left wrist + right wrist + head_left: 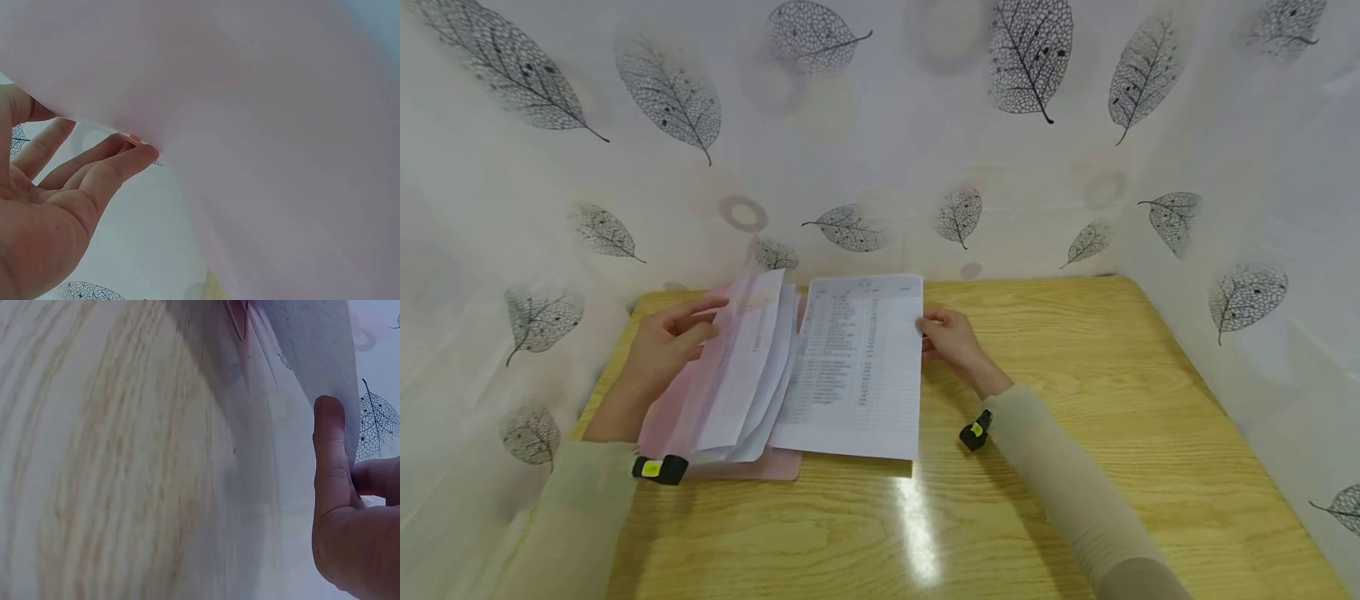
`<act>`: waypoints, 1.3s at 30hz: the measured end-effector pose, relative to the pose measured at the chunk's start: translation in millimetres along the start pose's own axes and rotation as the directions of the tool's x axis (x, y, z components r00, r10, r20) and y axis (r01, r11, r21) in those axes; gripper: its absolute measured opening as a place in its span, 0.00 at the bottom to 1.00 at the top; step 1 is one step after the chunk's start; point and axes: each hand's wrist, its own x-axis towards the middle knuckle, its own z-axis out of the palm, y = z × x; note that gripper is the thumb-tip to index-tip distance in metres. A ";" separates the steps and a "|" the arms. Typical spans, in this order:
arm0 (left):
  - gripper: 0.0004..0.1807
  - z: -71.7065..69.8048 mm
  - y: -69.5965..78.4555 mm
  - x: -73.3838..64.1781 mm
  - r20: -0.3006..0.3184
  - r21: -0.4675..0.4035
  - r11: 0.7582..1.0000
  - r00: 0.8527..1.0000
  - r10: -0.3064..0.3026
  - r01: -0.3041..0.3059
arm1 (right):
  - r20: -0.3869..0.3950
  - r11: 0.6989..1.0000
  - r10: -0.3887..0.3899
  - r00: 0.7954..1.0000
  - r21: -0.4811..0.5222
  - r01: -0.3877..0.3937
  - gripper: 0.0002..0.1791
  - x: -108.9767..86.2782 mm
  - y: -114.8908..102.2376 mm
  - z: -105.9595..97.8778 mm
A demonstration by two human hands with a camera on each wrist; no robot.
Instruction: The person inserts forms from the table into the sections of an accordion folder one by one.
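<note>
A pink translucent folder (pixel 673 400) stands partly open on the left of the table, several white papers (pixel 748 367) fanned inside it. My left hand (pixel 666 342) pinches the raised cover's edge; in the left wrist view that cover (pixel 269 150) fills most of the picture, fingertips (pixel 147 153) at its rim. To the right, a printed sheet (pixel 857 367) with rows of text is held at its right edge by my right hand (pixel 951 337). The right wrist view shows the thumb (pixel 329 444) on one face of the sheet (pixel 325 350) and fingers behind it.
The wood-grain table (pixel 1075 467) extends to the right and front. A white curtain (pixel 880 150) printed with dark leaves rises behind the table and along both sides. Each wrist wears a black band, such as the right band (pixel 976 431).
</note>
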 end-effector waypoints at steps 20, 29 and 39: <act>0.22 -0.7 -1.8 0.6 -0.004 -0.021 1.000 1.000 0.006 -0.006 | -0.011 0.998 0.008 1.000 -0.055 -0.008 0.16 -3.4 2.6 2.0; 0.22 -1.3 0.2 1.3 -0.006 -0.011 1.000 1.000 0.017 -0.017 | 0.000 0.994 -0.040 0.999 -0.101 0.040 0.15 -5.2 2.8 -6.8; 0.22 0.1 -1.3 1.4 0.004 -0.019 1.000 1.000 0.003 -0.003 | 0.003 0.998 -0.031 1.000 -0.057 0.031 0.17 -3.9 1.0 -7.0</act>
